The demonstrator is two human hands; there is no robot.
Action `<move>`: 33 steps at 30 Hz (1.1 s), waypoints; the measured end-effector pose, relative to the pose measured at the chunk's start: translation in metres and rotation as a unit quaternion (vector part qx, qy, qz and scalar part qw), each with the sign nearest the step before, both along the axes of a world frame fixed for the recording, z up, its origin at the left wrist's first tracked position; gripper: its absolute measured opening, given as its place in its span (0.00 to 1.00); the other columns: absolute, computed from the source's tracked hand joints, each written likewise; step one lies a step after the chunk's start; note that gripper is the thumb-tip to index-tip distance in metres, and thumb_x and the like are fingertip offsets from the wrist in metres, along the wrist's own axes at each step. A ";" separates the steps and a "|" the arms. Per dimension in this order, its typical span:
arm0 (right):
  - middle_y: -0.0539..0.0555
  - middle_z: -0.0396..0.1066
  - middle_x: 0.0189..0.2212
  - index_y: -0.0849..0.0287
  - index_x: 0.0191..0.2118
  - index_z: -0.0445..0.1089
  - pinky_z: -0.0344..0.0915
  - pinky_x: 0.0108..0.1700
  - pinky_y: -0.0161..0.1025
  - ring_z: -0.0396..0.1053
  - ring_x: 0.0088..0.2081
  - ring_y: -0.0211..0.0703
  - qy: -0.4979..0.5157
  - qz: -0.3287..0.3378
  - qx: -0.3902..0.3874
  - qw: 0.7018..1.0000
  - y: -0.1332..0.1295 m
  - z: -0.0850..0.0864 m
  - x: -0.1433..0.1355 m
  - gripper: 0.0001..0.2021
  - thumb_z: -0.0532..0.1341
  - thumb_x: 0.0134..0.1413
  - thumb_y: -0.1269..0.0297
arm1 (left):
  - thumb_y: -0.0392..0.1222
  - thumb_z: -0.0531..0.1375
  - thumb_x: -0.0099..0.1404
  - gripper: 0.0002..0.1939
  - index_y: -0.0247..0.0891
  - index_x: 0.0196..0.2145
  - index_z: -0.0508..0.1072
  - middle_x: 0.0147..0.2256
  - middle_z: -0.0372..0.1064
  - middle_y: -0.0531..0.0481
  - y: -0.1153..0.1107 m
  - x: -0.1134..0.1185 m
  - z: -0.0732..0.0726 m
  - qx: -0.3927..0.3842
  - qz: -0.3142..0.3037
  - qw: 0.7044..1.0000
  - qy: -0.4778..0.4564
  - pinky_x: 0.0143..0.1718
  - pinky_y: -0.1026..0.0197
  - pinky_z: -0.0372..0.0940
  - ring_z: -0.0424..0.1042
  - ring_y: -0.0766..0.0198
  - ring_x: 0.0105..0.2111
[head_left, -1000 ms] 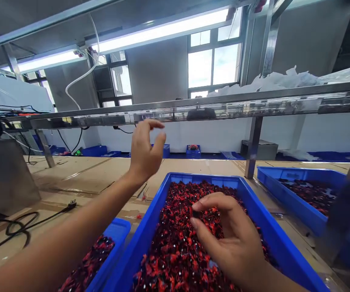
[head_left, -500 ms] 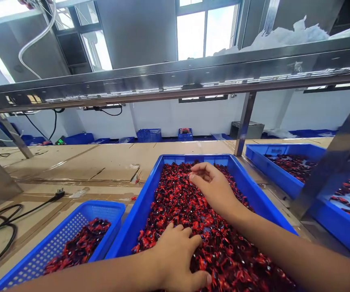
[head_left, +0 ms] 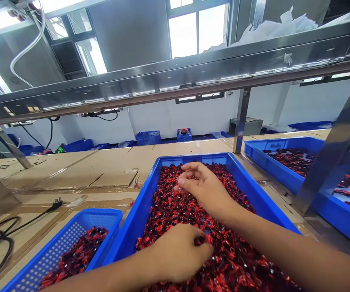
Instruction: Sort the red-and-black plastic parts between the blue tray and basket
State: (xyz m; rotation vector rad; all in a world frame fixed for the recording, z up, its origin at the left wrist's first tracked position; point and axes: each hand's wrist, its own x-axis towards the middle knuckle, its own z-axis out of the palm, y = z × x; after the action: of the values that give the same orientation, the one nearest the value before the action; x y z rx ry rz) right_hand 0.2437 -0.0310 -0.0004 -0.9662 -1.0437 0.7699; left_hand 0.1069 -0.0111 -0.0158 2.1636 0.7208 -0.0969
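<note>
A large blue tray (head_left: 255,194) is filled with small, shiny red-and-black pieces (head_left: 175,205), some shaped like rings. Over the near part of them is my left hand (head_left: 182,251), back upward, its fingers curled down and its thumb bent toward the index finger. What it may hold is hidden and a little blurred. Farther up the tray, my right hand (head_left: 203,186) hovers above the pieces with its fingers curled and thumb and fingertips close together. Whatever lies between those fingertips is too small to name.
At left stands a blue perforated basket (head_left: 56,239) with similar pieces. Another blue tray (head_left: 281,162) is at right, behind a metal post (head_left: 333,150). A black power cable with plug (head_left: 54,204) lies on the cardboard-covered table (head_left: 101,166). A metal shelf (head_left: 150,81) crosses overhead.
My left hand has gone from spread fingers resting on the pieces to curled fingers. My right hand has shifted slightly left, still curled. The whole view has tilted a little.
</note>
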 end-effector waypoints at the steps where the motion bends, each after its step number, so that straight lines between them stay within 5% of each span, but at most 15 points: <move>1: 0.51 0.68 0.36 0.56 0.46 0.63 0.70 0.43 0.45 0.72 0.33 0.39 0.044 0.003 0.014 0.999 0.000 0.003 0.002 0.16 0.64 0.52 0.64 | 0.48 0.54 0.57 0.13 0.40 0.21 0.63 0.17 0.57 0.55 0.005 0.004 0.008 -0.069 0.021 0.997 -0.024 0.17 0.64 0.46 0.54 0.67 0.16; 7: 0.52 0.66 0.31 0.61 0.35 0.68 0.60 0.26 0.35 0.61 0.25 0.34 0.199 -0.036 0.020 0.979 -0.001 0.018 0.021 0.07 0.56 0.48 0.70 | 0.48 0.50 0.62 0.13 0.38 0.27 0.65 0.22 0.56 0.55 0.031 0.014 0.044 -0.296 0.020 0.942 -0.155 0.13 0.69 0.42 0.53 0.70 0.18; 12: 0.51 0.64 0.25 0.64 0.32 0.71 0.52 0.21 0.33 0.54 0.22 0.33 0.168 0.025 0.008 0.985 -0.007 0.019 0.016 0.11 0.54 0.43 0.70 | 0.47 0.51 0.64 0.15 0.36 0.25 0.65 0.21 0.54 0.55 0.042 0.003 0.027 -0.438 0.020 0.846 -0.303 0.12 0.72 0.42 0.53 0.72 0.17; 16: 0.47 0.63 0.22 0.58 0.41 0.69 0.64 0.25 0.36 0.62 0.22 0.36 0.026 0.120 -0.014 0.992 -0.017 0.019 -0.004 0.10 0.58 0.50 0.67 | 0.47 0.52 0.63 0.15 0.34 0.25 0.66 0.20 0.55 0.54 0.046 -0.005 0.013 -0.456 0.014 0.816 -0.355 0.13 0.72 0.46 0.54 0.72 0.17; 18: 0.47 0.64 0.23 0.54 0.42 0.69 0.70 0.27 0.39 0.68 0.24 0.39 -0.030 0.104 -0.048 0.993 -0.022 0.020 -0.013 0.09 0.60 0.55 0.62 | 0.49 0.54 0.62 0.15 0.34 0.25 0.66 0.19 0.55 0.54 0.046 -0.007 0.010 -0.473 0.007 0.802 -0.365 0.12 0.72 0.46 0.54 0.72 0.16; 21: 0.48 0.63 0.27 0.51 0.41 0.71 0.71 0.27 0.39 0.70 0.27 0.40 -0.148 -0.014 -0.030 0.988 -0.028 0.019 -0.019 0.07 0.62 0.55 0.62 | 0.51 0.56 0.60 0.16 0.35 0.24 0.65 0.18 0.55 0.54 0.044 -0.007 0.007 -0.501 0.002 0.782 -0.372 0.12 0.72 0.45 0.54 0.73 0.15; 24: 0.51 0.65 0.32 0.50 0.43 0.72 0.71 0.32 0.39 0.69 0.32 0.41 -0.321 -0.132 0.083 0.934 -0.030 0.018 -0.017 0.09 0.63 0.56 0.68 | 0.51 0.55 0.61 0.17 0.35 0.23 0.64 0.19 0.55 0.54 0.042 -0.006 0.004 -0.494 0.044 0.800 -0.338 0.12 0.72 0.44 0.54 0.73 0.16; 28: 0.52 0.64 0.34 0.54 0.39 0.71 0.70 0.33 0.37 0.67 0.32 0.39 -0.459 -0.195 0.155 0.853 -0.032 0.019 -0.011 0.08 0.67 0.52 0.64 | 0.53 0.53 0.63 0.16 0.38 0.28 0.65 0.22 0.61 0.53 0.038 -0.006 0.004 -0.359 0.104 0.879 -0.297 0.14 0.69 0.47 0.57 0.70 0.17; 30: 0.52 0.64 0.33 0.55 0.37 0.71 0.69 0.33 0.36 0.67 0.32 0.39 -0.468 -0.209 0.156 0.844 -0.033 0.020 -0.009 0.09 0.68 0.51 0.61 | 0.56 0.53 0.63 0.17 0.39 0.30 0.67 0.24 0.64 0.52 0.035 -0.009 0.007 -0.267 0.117 0.915 -0.279 0.18 0.65 0.54 0.60 0.65 0.21; 33: 0.52 0.65 0.34 0.54 0.37 0.71 0.68 0.34 0.38 0.67 0.34 0.41 -0.447 -0.209 0.152 0.856 -0.035 0.024 -0.009 0.09 0.68 0.51 0.60 | 0.55 0.56 0.61 0.15 0.41 0.32 0.72 0.30 0.68 0.49 0.029 -0.012 0.012 -0.115 0.155 0.940 -0.281 0.36 0.59 0.63 0.65 0.57 0.34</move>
State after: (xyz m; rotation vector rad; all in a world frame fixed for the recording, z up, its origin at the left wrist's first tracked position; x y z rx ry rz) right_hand 0.2348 -0.0656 0.0235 -1.2385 -1.6079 -0.2734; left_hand 0.0950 0.0177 -0.0034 1.7045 0.6605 0.5564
